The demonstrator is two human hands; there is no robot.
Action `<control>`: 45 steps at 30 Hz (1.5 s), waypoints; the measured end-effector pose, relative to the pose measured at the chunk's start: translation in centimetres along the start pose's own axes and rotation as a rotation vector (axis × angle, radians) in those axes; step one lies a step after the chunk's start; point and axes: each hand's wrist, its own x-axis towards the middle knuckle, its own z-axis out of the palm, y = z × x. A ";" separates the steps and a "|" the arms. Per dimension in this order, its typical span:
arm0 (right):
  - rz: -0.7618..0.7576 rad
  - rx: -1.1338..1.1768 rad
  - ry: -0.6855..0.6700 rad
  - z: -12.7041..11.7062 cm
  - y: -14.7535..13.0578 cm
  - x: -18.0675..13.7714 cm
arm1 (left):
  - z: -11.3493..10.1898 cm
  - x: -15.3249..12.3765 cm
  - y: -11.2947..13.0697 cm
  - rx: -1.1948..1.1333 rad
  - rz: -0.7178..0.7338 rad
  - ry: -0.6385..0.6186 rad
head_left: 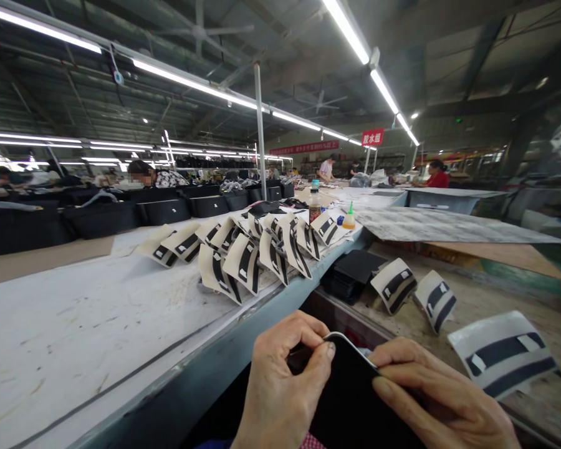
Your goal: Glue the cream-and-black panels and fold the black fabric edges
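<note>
My left hand [292,374] pinches the upper edge of a black panel [350,393] between thumb and fingertips. On the other side of that edge, my right hand [434,390] grips the same panel, its thumb on the near face. A thin pale line runs along the curved edge between the two hands. The panel's lower part drops out of the frame, and its material cannot be made out. Nearest to my right hand lies a curved cream piece with dark strips [505,352] and small white tabs.
Several similar curved cream pieces [243,262] cluster on the white-covered table [75,337]. Beyond them stand a dark-labelled bottle [315,206] and a green-tipped glue bottle [349,218]. A stack of black panels [353,274] sits on the lower right surface. Other people work farther back.
</note>
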 end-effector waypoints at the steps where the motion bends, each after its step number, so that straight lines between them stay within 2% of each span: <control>1: -0.002 -0.002 0.002 0.1 0.0 0.1 | 0.0 0.0 0.0 -0.004 -0.008 0.006; 7: -0.010 -0.018 -0.026 -0.2 -0.3 0.9 | -0.2 0.2 -0.2 -0.125 -0.138 -0.005; 12: -0.080 -0.043 -0.128 -0.7 -0.6 1.8 | -0.3 0.2 -0.2 -0.234 -0.187 0.083; 14: -0.096 -0.046 -0.176 -1.0 -0.5 2.1 | -0.5 0.3 -0.2 -0.267 -0.208 0.078; 16: -0.111 -0.034 -0.219 -1.3 -0.4 2.3 | -0.9 0.5 -0.3 -0.300 -0.243 0.006; 21: -0.123 0.017 -0.316 -1.9 -0.6 3.2 | -2.1 1.3 -0.5 -0.343 -0.298 -0.351; 24: -0.079 0.116 -0.379 -1.8 -0.8 3.6 | -2.2 1.5 -0.5 -0.346 -0.317 -0.433; 27: -0.025 0.188 -0.382 -1.6 -0.9 4.0 | -1.9 1.6 -0.5 -0.320 -0.402 -0.477; 29: -0.007 0.202 -0.396 -1.5 -0.9 4.1 | -1.7 1.7 -0.4 -0.219 -0.376 -0.488; 33: 0.000 0.206 -0.434 -1.4 -0.3 4.5 | -1.5 1.7 -0.7 0.006 -0.204 -0.482; 36: -0.038 0.207 -0.440 -1.1 0.2 4.8 | -1.3 1.4 -1.4 0.020 -0.193 -0.456; 41: -0.131 0.114 -0.398 -0.7 0.3 4.8 | -0.7 0.7 -1.7 0.102 -0.112 -0.315; 45: -0.174 0.096 -0.385 -0.5 0.0 4.9 | -0.4 0.7 -1.7 0.078 -0.153 -0.317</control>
